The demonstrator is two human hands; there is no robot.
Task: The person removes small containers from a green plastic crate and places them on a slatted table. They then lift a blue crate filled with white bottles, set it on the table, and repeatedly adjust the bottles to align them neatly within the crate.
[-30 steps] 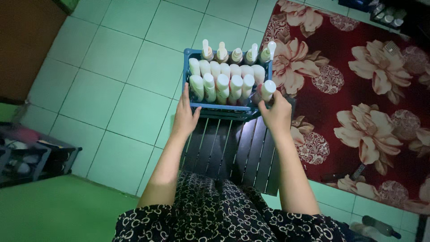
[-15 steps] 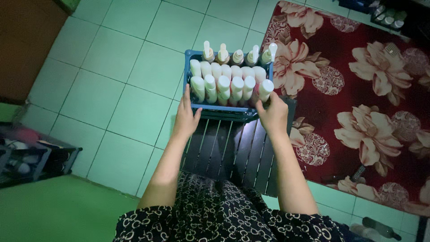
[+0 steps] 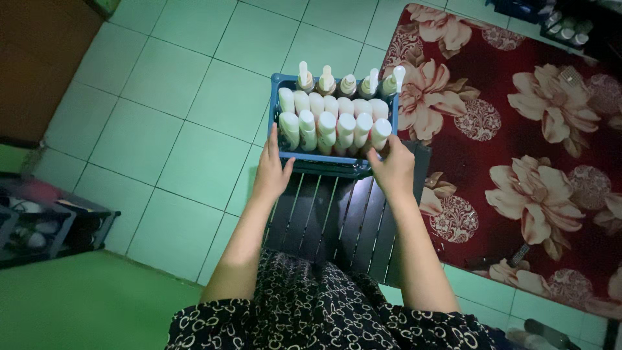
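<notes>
A blue plastic crate (image 3: 280, 83) stands on a dark slatted table (image 3: 337, 217), packed with several white-capped bottles (image 3: 327, 123) in rows and pump bottles (image 3: 348, 83) at the back. My left hand (image 3: 272, 172) rests against the crate's near left corner with fingers apart. My right hand (image 3: 392, 165) grips the rightmost white-capped bottle (image 3: 380, 131) of the front row, which stands in the crate's near right corner.
Green floor tiles (image 3: 181, 129) lie to the left. A dark red flowered rug (image 3: 518, 142) covers the floor to the right. A low shoe rack (image 3: 45, 220) stands at the far left. More bottles (image 3: 564, 29) sit at the top right corner.
The rightmost front bottle was raised and tilted in my right hand; it now sits lower, in line with the front row. My left hand has barely moved.
</notes>
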